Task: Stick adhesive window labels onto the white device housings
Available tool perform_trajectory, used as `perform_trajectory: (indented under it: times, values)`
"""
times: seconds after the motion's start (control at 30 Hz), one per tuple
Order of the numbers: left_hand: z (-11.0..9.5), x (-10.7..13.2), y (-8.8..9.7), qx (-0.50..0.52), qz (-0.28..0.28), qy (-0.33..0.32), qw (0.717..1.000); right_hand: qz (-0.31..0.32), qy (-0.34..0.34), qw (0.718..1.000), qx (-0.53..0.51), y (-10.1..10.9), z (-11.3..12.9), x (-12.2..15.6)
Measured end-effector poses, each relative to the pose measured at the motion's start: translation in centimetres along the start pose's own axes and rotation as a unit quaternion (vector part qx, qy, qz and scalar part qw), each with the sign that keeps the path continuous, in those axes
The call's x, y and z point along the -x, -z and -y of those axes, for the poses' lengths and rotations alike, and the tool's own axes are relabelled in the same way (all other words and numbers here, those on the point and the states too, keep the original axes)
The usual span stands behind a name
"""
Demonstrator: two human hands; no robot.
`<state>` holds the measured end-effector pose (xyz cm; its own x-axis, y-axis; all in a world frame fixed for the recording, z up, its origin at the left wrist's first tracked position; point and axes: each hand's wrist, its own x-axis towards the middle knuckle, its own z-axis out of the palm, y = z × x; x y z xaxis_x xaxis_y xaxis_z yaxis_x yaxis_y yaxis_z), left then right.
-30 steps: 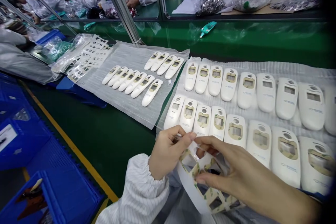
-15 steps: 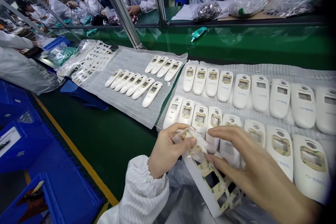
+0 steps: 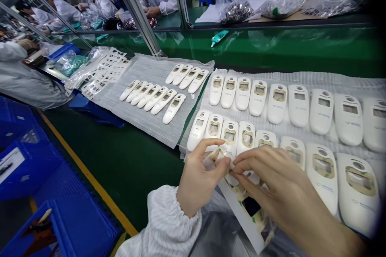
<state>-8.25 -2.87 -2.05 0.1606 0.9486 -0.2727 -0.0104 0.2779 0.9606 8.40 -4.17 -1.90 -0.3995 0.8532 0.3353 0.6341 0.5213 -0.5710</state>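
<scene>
Between my hands hangs a sheet of adhesive stickers, whitish with yellowish frames and dark windows. My left hand pinches the upper end of this sheet between thumb and fingers. Thumb and fingertips of my right hand press together on the sheet close to the left thumb; the exact spot they grip is partly hidden. Right behind my fingers lie white plastic housings with window openings, several of them edged by yellowish adhesive frames. My right hand covers part of the front row.
More white housings lie in a back row on foam sheeting. Another group rests on a grey mat to the left, with sticker sheets beyond. A teal device lies on the green conveyor. Blue crates stand lower left; co-workers sit opposite.
My right hand has come left and its fingers have closed on the sticker sheet beside my left thumb. The left hand has shifted slightly right. The teal device has moved a little left.
</scene>
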Motion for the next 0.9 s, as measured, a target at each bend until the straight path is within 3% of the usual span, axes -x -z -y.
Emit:
perform_trajectory:
  times: [0.2, 0.37, 0.47, 0.53, 0.6, 0.67, 0.77, 0.9]
  values:
    - [0.0, -0.2, 0.1, -0.009, -0.001, 0.003, 1.000, -0.024, 0.028, 0.998, 0.049, -0.1, -0.3, 0.0]
    - [0.6, -0.5, 0.4, -0.038, -0.013, 0.013, 0.999, -0.026, 0.102, 0.990, 0.090, -0.1, 0.1, -0.2]
    - [1.5, -0.5, 1.5, -0.119, -0.029, 0.009, 0.992, 0.014, 0.143, 0.989, 0.041, 0.2, 0.8, -0.4]
    - [2.0, -0.4, 2.8, -0.156, -0.029, 0.016, 0.987, 0.051, 0.132, 0.989, -0.038, 0.5, 1.1, -0.6]
    - [2.2, -0.1, 4.2, -0.169, -0.028, 0.028, 0.985, 0.082, 0.063, 0.988, -0.114, 1.0, 0.8, -1.3]
    - [2.3, 0.2, 5.5, -0.186, -0.025, 0.016, 0.982, 0.099, -0.054, 0.981, -0.157, 1.3, -0.2, -2.7]
    - [2.6, 0.3, 6.7, -0.222, -0.012, -0.070, 0.972, 0.093, -0.226, 0.950, -0.192, 0.9, -2.2, -6.3]
    - [3.5, -0.6, 7.0, -0.313, -0.085, -0.207, 0.923, 0.074, -0.328, 0.905, -0.260, -1.5, -3.8, -11.1]
